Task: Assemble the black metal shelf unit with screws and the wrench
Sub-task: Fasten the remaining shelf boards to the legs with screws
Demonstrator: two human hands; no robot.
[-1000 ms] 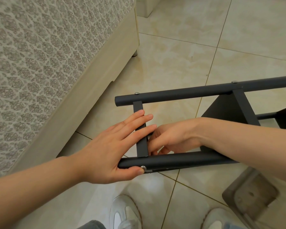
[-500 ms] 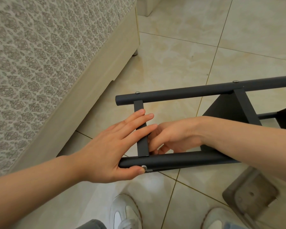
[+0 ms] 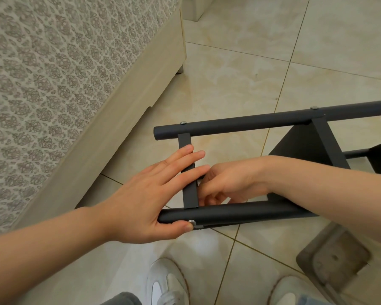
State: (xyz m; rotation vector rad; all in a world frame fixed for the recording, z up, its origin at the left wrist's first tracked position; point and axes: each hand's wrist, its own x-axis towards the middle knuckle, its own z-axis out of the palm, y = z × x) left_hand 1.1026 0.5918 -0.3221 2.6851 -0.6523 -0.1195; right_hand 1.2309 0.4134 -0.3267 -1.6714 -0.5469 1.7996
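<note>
The left hand (image 3: pixel 145 194) lies flat, fingers straight across the shelf crossbar (image 3: pixel 190 194), thumb by a screw (image 3: pixel 192 222). The right hand (image 3: pixel 229 183) curls its fingers behind the crossbar; I cannot tell what they hold.

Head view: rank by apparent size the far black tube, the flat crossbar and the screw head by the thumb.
1. far black tube, running out of frame.
2. flat crossbar, partly hidden.
3. screw head, tiny.

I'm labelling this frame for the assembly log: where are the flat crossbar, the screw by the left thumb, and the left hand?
flat crossbar (image 3: pixel 190 194), head view, lower bare stretch.
screw (image 3: pixel 192 222), head view, its silver head.
left hand (image 3: pixel 141 205), head view, back of the hand.
</note>
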